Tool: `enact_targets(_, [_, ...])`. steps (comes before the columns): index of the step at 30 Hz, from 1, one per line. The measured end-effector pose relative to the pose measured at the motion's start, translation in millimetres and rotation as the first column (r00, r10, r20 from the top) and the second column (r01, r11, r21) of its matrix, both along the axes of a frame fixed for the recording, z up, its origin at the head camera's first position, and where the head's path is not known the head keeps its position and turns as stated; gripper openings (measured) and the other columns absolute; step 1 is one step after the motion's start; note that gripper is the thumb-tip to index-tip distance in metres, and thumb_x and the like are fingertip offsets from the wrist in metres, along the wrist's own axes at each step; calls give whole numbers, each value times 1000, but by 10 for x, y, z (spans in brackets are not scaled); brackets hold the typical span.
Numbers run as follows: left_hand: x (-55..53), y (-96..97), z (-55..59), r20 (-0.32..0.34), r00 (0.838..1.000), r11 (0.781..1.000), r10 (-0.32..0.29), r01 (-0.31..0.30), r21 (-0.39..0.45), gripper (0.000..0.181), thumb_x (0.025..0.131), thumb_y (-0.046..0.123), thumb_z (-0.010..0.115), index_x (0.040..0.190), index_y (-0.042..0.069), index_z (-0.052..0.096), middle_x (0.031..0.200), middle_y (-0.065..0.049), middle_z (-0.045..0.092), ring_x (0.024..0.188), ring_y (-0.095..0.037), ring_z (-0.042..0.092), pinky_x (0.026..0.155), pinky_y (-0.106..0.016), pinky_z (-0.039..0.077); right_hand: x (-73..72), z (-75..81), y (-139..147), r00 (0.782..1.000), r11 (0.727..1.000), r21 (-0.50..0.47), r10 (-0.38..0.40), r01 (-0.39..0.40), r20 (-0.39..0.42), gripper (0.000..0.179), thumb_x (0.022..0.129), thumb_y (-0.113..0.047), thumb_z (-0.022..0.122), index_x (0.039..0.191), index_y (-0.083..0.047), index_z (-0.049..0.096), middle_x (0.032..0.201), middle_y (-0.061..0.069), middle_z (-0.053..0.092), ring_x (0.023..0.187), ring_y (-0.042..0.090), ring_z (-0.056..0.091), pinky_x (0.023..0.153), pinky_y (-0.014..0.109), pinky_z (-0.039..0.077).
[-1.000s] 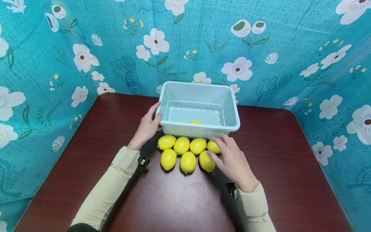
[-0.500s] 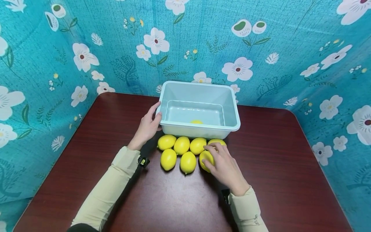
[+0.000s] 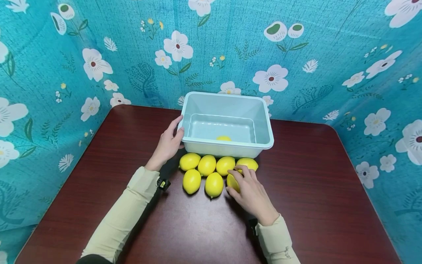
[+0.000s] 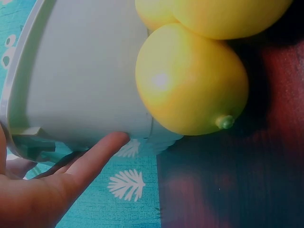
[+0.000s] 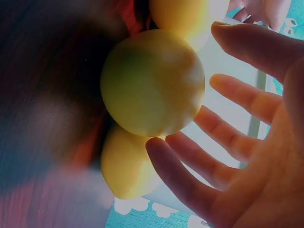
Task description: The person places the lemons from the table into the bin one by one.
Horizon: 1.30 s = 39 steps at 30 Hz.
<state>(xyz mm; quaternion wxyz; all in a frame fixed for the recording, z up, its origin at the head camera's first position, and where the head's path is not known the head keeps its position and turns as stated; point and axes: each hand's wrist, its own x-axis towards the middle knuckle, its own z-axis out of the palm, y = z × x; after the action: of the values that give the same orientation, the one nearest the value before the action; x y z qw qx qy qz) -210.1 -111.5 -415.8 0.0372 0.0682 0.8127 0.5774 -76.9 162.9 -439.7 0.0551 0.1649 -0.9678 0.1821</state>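
In the head view my left hand [image 3: 167, 143] holds the left end of a pale blue plastic bin [image 3: 227, 149], fingertips at its rim. The left wrist view shows one finger straight against the bin's wall [image 4: 85, 71], beside a lemon [image 4: 190, 80]. My right hand [image 3: 253, 195] hovers over the right lemon [image 3: 232, 182] of the near row, partly hiding it. In the right wrist view its fingers are spread around that lemon [image 5: 152, 83], with gaps visible to the thumb and some fingers. A lemon [image 3: 224, 138] lies inside the bin, mostly hidden by the front wall.
Several lemons stand in two rows before the bin, including a far-row lemon [image 3: 189, 161] and a near-row lemon [image 3: 214, 185]. The dark red-brown table [image 3: 303, 176] extends on both sides. A blue flowered cloth [image 3: 211, 55] hangs behind it.
My right hand has moved left and toward me, from the rightmost far-row lemon to the right lemon of the near row. The left hand and the bin stay in place.
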Motion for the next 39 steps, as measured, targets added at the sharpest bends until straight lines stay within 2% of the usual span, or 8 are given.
enact_targets(6, [9, -2, 0, 2, 1000, 1000, 1, -1, -7, 54, 102, 37, 40, 153, 32, 23, 156, -9, 31, 122, -40, 55, 81, -52, 56, 6, -22, -7, 1000, 1000, 15, 4, -3, -4, 47, 85, -29, 73, 128, -15, 60, 132, 8, 51, 112, 31, 48, 67, 40, 53])
enact_targets(18, [14, 3, 5, 6, 1000, 1000, 6, -6, -11, 53, 103, 31, 41, 153, 32, 24, 156, -9, 32, 121, -38, 56, 81, -52, 56, 21, -40, -7, 1000, 1000, 17, 18, -18, 4, 49, 82, -27, 76, 128, -16, 59, 130, 9, 51, 108, 31, 48, 66, 38, 52])
enact_targets(29, [22, 1, 0, 1, 1000, 1000, 0, 0, -8, 54, 102, 37, 40, 153, 32, 23, 156, -9, 32, 121, -38, 56, 81, -52, 56, 27, -63, 1, 1000, 999, 40, 14, -15, 23, 50, 83, -28, 76, 128, -16, 59, 131, 9, 49, 110, 32, 48, 68, 38, 53])
enact_targets(39, [16, 3, 7, 3, 1000, 1000, 3, -3, -21, 54, 103, 34, 40, 153, 32, 23, 156, -9, 32, 121, -36, 57, 80, -50, 57, 31, -76, 3, 1000, 1000, 29, 11, -12, 24, 44, 78, -24, 80, 118, -17, 64, 122, 7, 49, 104, 30, 47, 63, 34, 50])
